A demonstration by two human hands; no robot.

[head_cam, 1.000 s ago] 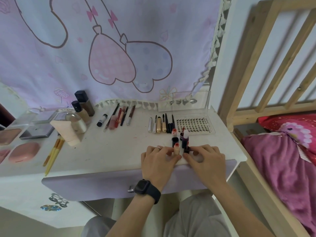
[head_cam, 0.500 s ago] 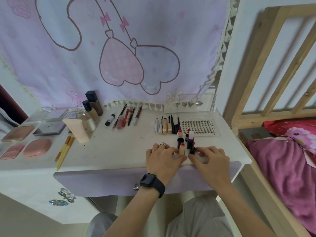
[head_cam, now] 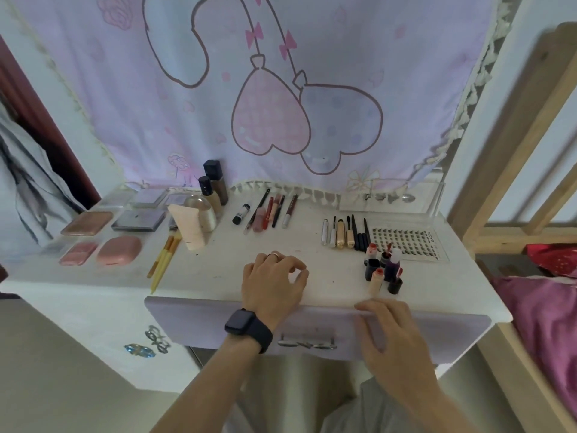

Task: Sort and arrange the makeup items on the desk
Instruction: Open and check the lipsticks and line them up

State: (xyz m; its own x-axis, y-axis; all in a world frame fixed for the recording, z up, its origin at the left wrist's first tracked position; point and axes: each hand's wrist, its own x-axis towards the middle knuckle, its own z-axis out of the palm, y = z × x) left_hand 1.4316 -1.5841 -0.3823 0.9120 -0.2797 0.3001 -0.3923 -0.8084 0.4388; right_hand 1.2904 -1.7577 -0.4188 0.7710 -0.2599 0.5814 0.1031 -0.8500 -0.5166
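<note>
Several small lip tint bottles (head_cam: pixel 383 270) stand upright in a cluster at the desk's front right. My left hand (head_cam: pixel 274 282), wearing a ring and a watch, rests on the white desk (head_cam: pixel 218 276) left of that cluster, fingers loosely curled and holding nothing. My right hand (head_cam: pixel 393 335) lies at the front edge over the lilac drawer front (head_cam: pixel 199 323), below the bottles, fingers relaxed and empty. Behind the cluster lie a row of mascaras and liners (head_cam: pixel 345 232) and a lash tray (head_cam: pixel 409 242). Lip pencils (head_cam: pixel 271 210) lie at the back centre.
Compacts and palettes (head_cam: pixel 118 248) sit at the left, with yellow brushes (head_cam: pixel 164 257), a cream tube (head_cam: pixel 190 226) and foundation bottles (head_cam: pixel 215 189) nearby. A clear acrylic box (head_cam: pixel 390 198) stands at the back right. A wooden bed frame (head_cam: pixel 512 151) and pink bedding (head_cam: pixel 549 310) border the right.
Both hands have let go of the lip tint cluster. My left hand moved left onto the desk and my right hand drew back to the drawer edge. The camera view shifted right and up.
</note>
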